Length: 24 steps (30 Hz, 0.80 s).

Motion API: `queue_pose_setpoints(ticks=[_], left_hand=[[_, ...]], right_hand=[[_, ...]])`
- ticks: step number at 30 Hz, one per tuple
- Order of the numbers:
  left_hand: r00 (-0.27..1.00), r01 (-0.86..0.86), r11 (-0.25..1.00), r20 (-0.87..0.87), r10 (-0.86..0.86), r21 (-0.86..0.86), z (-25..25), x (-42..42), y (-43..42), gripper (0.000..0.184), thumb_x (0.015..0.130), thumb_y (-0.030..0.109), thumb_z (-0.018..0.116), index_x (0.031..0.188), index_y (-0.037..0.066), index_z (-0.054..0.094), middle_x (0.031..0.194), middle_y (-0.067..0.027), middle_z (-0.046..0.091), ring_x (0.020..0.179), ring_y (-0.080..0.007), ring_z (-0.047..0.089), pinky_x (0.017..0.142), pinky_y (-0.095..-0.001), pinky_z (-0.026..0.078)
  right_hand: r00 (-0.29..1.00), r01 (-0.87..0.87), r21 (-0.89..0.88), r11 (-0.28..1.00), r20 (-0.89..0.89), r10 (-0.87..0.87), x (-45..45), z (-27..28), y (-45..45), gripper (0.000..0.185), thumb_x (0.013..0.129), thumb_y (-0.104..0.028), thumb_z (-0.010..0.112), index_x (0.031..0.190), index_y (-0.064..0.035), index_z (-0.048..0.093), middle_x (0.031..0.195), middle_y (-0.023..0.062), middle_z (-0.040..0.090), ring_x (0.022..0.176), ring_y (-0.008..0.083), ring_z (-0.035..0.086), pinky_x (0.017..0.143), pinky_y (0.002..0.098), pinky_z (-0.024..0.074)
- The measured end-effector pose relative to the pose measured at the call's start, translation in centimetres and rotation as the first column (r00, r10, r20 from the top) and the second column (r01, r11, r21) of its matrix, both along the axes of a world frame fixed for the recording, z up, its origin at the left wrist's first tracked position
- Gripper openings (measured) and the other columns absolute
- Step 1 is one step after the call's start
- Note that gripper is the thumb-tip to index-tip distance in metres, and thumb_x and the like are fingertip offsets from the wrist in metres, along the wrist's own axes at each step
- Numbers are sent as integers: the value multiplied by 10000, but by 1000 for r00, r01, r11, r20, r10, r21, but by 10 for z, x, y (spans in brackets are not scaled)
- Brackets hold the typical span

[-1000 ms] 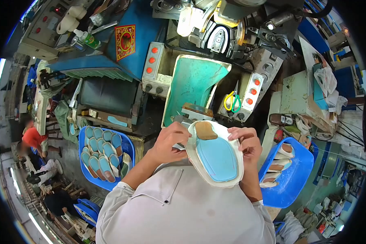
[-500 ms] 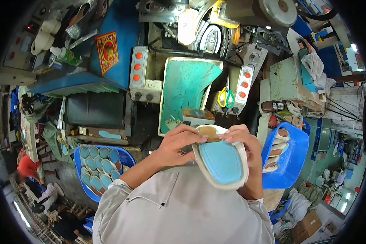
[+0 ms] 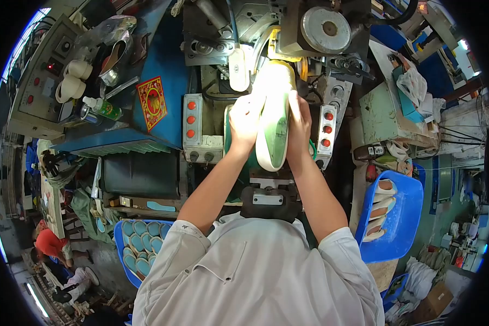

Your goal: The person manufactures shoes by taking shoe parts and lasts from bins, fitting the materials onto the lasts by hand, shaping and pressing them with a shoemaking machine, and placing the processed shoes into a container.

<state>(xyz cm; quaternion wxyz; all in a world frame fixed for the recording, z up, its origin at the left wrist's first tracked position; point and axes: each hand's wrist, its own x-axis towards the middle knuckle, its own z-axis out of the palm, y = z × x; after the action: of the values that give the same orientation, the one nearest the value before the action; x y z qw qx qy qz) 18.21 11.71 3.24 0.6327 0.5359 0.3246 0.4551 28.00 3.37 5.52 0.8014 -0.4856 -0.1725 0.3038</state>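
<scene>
Both hands grip a shoe on a last [image 3: 272,138], held sole side up with its green bottom face and pale rim showing. Its far end reaches into the machine's bright lamp light and is washed out. My left hand [image 3: 245,118] is closed around the left side, and my right hand [image 3: 300,124] holds the right side with the thumb along the edge. Just beyond stand the lasting machine's yellow bracket [image 3: 277,46] and round metal disc [image 3: 326,30]. Below the shoe is a dark machine block with a metal plate [image 3: 267,199].
Panels with red buttons flank the hands, one left [image 3: 192,122] and one right [image 3: 326,130]. A blue basket [image 3: 126,269] of blue-lined uppers stands at left; another blue basket [image 3: 405,228] with several pieces is at right. A person in red [image 3: 50,243] is far left.
My hands have moved forward, away from my body, to the machine. The blue-lined upper held near my chest is no longer seen there; a green-bottomed shoe on a last is now in my hands.
</scene>
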Motion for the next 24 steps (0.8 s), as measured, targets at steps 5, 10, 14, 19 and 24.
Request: queue_pose_setpoints(ticks=[5, 10, 14, 19, 24], left_hand=[[999, 32, 998, 20, -31, -50, -2, 10, 14, 289, 1041, 210, 712, 1164, -51, 723, 1058, -82, 746, 913, -109, 685, 825, -284, 564], [997, 60, 998, 43, -59, -22, 10, 15, 15, 326, 1042, 208, 708, 1182, -86, 722, 1091, -106, 758, 931, -110, 699, 837, -285, 576], [996, 66, 991, 66, -58, -113, 6, 17, 17, 289, 1051, 244, 698, 1147, -28, 718, 1035, -78, 740, 881, -116, 695, 796, -284, 575], [991, 80, 976, 118, -57, -200, 4, 18, 17, 289, 1055, 254, 693, 1143, -20, 714, 1018, -79, 735, 851, -121, 697, 765, -280, 578], [996, 27, 973, 85, -8, -229, 8, 18, 15, 259, 1020, 201, 743, 1099, -45, 720, 947, -68, 735, 804, -97, 668, 732, -272, 566]], right_hand=[[996, 88, -118, 989, 19, -86, 9, -3, 17, 531, 1012, -481, 728, 1237, -14, 618, 1113, 86, 668, 980, 142, 638, 854, 304, 531], [997, 72, -103, 992, 9, -71, 16, -6, 21, 553, 1001, -493, 738, 1236, -10, 609, 1116, 102, 686, 969, 157, 657, 844, 306, 544], [998, 39, -93, 995, -52, -44, 15, 1, 21, 570, 987, -499, 754, 1241, -13, 598, 1086, 107, 688, 942, 166, 668, 808, 318, 558], [991, -13, -72, 997, -133, 4, 18, 1, 21, 567, 980, -494, 766, 1239, -20, 596, 1056, 102, 680, 916, 161, 666, 773, 326, 564], [988, -39, -33, 999, -149, 33, 20, 0, 22, 527, 991, -473, 759, 1218, -23, 603, 1049, 93, 677, 907, 153, 662, 767, 323, 563]])
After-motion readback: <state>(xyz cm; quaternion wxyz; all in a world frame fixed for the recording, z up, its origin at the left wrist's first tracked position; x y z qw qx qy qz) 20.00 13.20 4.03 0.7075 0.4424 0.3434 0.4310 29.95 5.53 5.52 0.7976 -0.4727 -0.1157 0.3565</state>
